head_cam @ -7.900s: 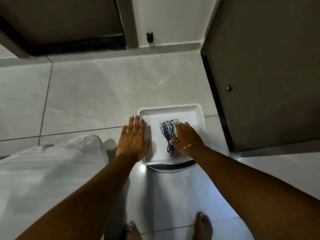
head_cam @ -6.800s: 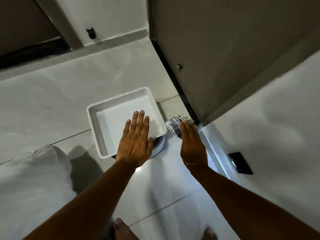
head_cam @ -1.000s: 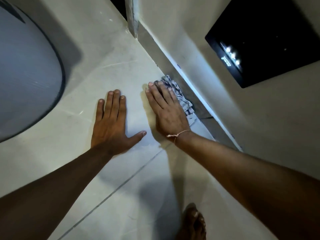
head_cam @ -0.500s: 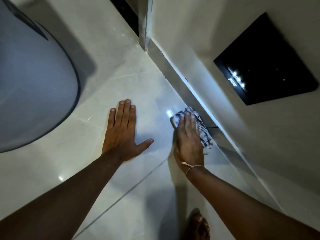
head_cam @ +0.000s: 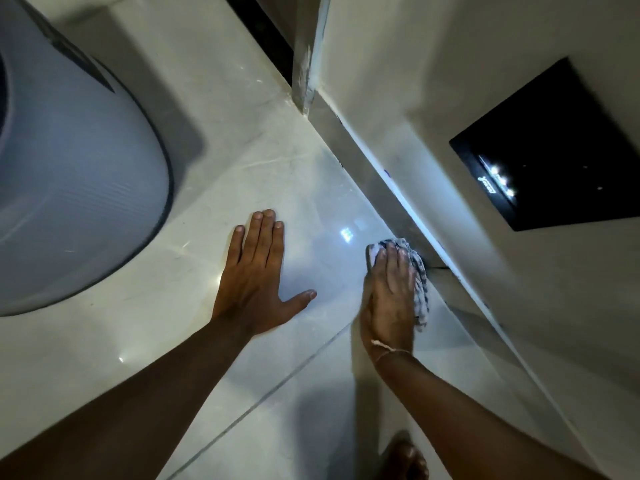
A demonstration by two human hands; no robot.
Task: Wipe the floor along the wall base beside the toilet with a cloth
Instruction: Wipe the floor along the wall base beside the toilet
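A blue-and-white checked cloth [head_cam: 420,278] lies on the glossy grey floor tiles right against the wall base [head_cam: 388,192]. My right hand [head_cam: 389,299] presses flat on top of it, so only its far end and right edge show. My left hand [head_cam: 258,275] rests flat on the floor to the left, fingers together, thumb out, holding nothing. The white toilet [head_cam: 69,188] curves in at the far left.
A black panel [head_cam: 554,147] with small lights is set in the wall at the right. A door frame post [head_cam: 308,46] meets the wall base at the top. My bare foot [head_cam: 405,459] stands at the bottom edge. A grout line runs diagonally between my arms.
Over the last second my right hand has slid the cloth back along the wall base towards me. My left hand has stayed planted on the floor.
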